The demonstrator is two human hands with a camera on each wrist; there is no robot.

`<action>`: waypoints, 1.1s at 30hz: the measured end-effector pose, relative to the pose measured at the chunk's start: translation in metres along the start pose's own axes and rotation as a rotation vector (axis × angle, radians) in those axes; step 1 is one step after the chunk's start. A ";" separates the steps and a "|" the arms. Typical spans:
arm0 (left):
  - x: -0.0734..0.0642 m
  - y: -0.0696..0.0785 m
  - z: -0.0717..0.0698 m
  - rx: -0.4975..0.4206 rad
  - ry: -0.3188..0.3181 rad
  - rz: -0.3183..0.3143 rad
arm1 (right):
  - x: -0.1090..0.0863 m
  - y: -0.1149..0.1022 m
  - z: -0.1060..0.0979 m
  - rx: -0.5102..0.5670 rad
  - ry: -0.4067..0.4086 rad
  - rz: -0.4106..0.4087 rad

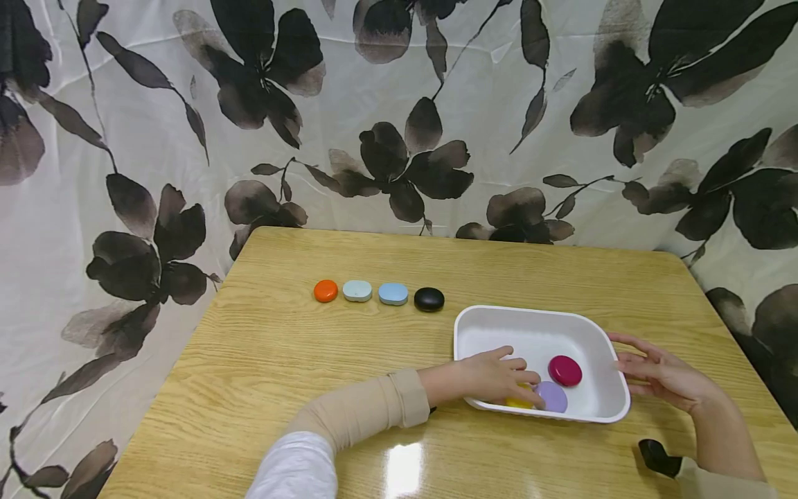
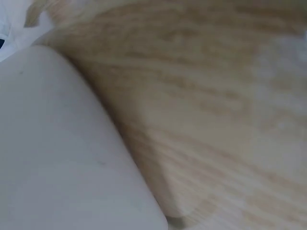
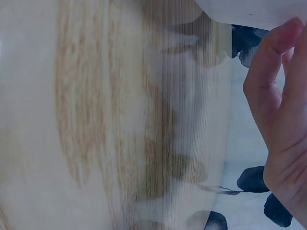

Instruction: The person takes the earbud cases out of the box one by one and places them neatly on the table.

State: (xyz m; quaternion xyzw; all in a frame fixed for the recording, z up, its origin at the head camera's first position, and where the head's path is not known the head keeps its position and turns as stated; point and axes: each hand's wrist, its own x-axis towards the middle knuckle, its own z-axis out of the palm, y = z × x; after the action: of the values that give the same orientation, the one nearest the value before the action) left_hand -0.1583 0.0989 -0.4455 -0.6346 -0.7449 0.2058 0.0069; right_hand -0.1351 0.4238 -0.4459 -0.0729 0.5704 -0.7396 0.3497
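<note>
A white tray (image 1: 524, 333) holds a dark red disc (image 1: 565, 371), a lilac disc (image 1: 551, 397) and a yellow piece (image 1: 519, 402). My left hand (image 1: 489, 378) reaches over the tray's left side, palm down with fingers spread. Its fingers lie over the yellow piece and partly hide it; the index fingertip is right beside the lilac disc. At the tray's right end, my right hand (image 1: 670, 378) rests its loosely bent fingers against the outer wall. The right wrist view has a fingertip of the right hand (image 3: 283, 100) at the tray's edge (image 3: 254, 12).
Behind the tray's left side, a row runs across the wooden table (image 1: 262, 360): an orange disc (image 1: 325, 291), a pale blue piece (image 1: 357, 291), a light blue piece (image 1: 393, 294) and a black oval piece (image 1: 429, 299). A floral cloth (image 1: 499, 125) hangs behind the table.
</note>
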 end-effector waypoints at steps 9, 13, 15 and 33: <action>0.002 0.000 0.002 0.008 0.013 0.018 | 0.000 0.000 -0.002 -0.002 -0.020 -0.016; 0.002 -0.002 0.002 -0.007 0.026 0.025 | 0.002 -0.001 -0.003 0.000 -0.021 -0.015; 0.002 -0.003 0.002 -0.020 0.031 0.029 | 0.002 -0.002 -0.002 0.000 -0.020 -0.016; -0.045 -0.057 -0.004 -0.272 0.228 -0.267 | 0.001 -0.002 -0.001 0.007 0.001 0.010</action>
State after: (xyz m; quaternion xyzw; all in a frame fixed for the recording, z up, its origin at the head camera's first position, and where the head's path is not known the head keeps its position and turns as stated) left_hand -0.2027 0.0513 -0.4126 -0.5445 -0.8377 0.0276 0.0324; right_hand -0.1375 0.4244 -0.4444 -0.0686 0.5684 -0.7399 0.3532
